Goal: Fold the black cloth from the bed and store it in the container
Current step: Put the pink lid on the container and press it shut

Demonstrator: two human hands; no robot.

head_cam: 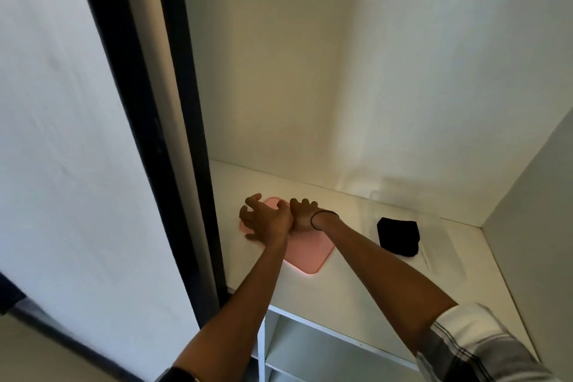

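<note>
The folded black cloth (398, 236) lies on the white wardrobe shelf (356, 298) at the right, inside the faint outline of a clear container (446, 245). A flat pink lid (310, 254) rests on the shelf to its left. My left hand (263, 220) hovers with fingers spread over the lid's far left corner. My right hand (305, 214), with a black band at the wrist, presses down on the lid right beside it, and its fingertips are hidden. Both hands are well apart from the cloth.
The shelf sits in a white wardrobe alcove with a back wall and a right side wall (527, 195). A dark door frame (173, 133) stands close on the left. Lower white shelves (297, 347) open below the front edge.
</note>
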